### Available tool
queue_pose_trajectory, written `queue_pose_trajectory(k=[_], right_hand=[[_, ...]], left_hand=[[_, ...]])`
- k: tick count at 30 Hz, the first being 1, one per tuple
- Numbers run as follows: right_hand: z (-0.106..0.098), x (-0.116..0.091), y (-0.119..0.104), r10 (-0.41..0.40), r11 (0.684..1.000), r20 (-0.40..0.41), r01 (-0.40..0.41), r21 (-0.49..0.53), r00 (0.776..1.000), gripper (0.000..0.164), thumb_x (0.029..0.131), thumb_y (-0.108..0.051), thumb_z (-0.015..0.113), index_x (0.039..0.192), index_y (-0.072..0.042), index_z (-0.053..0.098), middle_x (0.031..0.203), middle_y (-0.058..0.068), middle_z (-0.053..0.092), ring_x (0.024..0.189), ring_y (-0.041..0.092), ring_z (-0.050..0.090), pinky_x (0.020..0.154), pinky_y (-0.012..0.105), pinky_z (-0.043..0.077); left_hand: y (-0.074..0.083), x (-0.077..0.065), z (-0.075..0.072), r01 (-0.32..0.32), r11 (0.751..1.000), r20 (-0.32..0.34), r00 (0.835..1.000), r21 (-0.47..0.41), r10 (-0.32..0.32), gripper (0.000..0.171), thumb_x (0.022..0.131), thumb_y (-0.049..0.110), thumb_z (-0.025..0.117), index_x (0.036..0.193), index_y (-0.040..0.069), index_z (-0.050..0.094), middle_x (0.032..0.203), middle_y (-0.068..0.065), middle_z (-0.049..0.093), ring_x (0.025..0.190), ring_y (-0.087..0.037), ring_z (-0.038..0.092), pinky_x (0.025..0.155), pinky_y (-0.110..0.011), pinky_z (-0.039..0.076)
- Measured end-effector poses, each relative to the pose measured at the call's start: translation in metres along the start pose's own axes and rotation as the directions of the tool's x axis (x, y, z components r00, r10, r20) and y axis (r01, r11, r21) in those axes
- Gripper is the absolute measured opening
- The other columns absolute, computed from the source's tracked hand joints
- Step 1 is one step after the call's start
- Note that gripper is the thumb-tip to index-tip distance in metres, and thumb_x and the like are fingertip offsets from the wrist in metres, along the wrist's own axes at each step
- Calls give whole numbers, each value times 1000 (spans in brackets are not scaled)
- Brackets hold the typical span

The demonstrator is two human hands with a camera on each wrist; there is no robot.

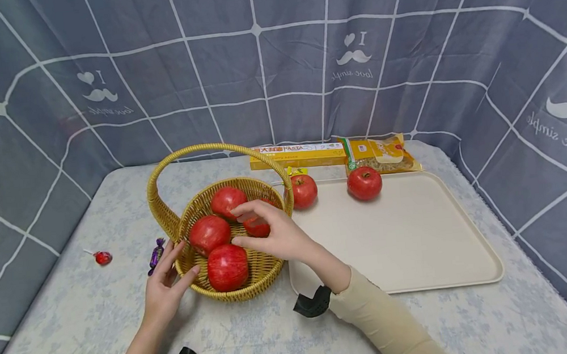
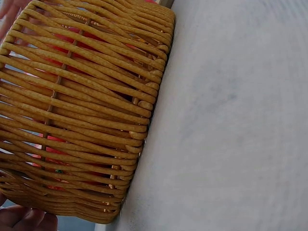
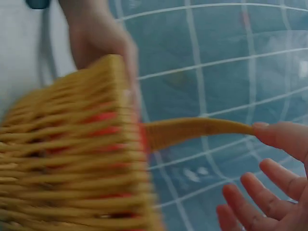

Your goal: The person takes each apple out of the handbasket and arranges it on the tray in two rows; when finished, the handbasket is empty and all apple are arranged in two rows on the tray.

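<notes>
Several red apples (image 1: 228, 268) lie in a round woven basket (image 1: 258, 287) with a tall arched handle (image 1: 216, 146). My left hand (image 1: 164, 294) holds the basket's left side near the handle's foot, its thumb at the rim. In the left wrist view its fingertips show at the lower left, against the woven wall. Over the basket's right part hovers my right hand (image 1: 275, 232), fingers spread and apart, partly hiding the apple (image 1: 257, 228) below. The right wrist view shows no apple between those fingers (image 3: 260, 197).
A beige tray (image 1: 398, 246) lies right of the basket, with two apples (image 1: 364, 183) at its far edge. Behind are a yellow pasta box (image 1: 297, 157), a pasta bag (image 1: 381, 156) and a yellow-wrapped item (image 1: 296, 171). Left are a purple-wrapped candy (image 1: 156, 256) and a red lollipop (image 1: 103, 257).
</notes>
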State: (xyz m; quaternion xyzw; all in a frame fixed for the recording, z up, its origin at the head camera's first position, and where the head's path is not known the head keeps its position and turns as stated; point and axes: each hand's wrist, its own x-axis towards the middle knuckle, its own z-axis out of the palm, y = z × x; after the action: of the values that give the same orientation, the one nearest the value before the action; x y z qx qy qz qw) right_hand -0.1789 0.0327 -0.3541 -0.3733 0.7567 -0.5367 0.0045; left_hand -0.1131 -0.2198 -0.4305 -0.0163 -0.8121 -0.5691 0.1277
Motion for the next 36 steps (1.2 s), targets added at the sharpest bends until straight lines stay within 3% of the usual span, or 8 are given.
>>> queue_pose_trajectory(k=[6,10,20,23,31,36], right_hand=[[22,3,17,40,992,148,-21,-122,988,46,84,-28,72,123,-10,56,121,6,57,112,17,52,93,32,44],[31,3,24,70,977,224,-21,-213,972,48,84,-34,71,125,-14,55,126,2,53,118,13,47,97,31,40],[37,4,31,130,933,417,32,-359,900,67,81,-42,72,139,-23,45,143,1,39,129,13,37,101,30,36],[38,5,31,134,925,425,40,-377,895,70,79,-43,74,140,-24,45,143,0,37,127,12,39,100,29,37],[41,6,32,128,922,380,32,-386,916,64,73,-40,80,126,-23,47,126,-3,48,116,8,46,93,24,41],[41,4,30,127,907,355,37,-420,926,69,72,-40,80,131,-24,47,129,-4,48,117,10,47,94,27,42]], left_hand=[[-1,0,0,-4,1000,1,1000,-4,4,56,86,6,66,138,1,46,153,-8,22,136,-30,25,90,-5,32],[-1,0,0,-9,1000,5,1000,-7,9,56,87,5,66,138,0,45,153,-9,22,136,-31,24,90,-5,31],[0,-1,0,-6,1000,5,1000,15,6,57,86,7,67,138,2,46,153,-9,22,137,-32,24,89,-4,31],[0,-1,0,-9,1000,0,1000,13,9,57,86,6,67,138,2,46,153,-9,22,136,-32,25,88,-4,32],[0,0,-1,-12,1000,-1,1000,9,12,57,86,6,67,138,1,45,153,-9,22,136,-30,25,89,-4,32],[-1,0,0,-14,1000,1,1000,1,14,56,87,6,66,138,0,45,153,-9,22,136,-29,25,89,-5,32]])
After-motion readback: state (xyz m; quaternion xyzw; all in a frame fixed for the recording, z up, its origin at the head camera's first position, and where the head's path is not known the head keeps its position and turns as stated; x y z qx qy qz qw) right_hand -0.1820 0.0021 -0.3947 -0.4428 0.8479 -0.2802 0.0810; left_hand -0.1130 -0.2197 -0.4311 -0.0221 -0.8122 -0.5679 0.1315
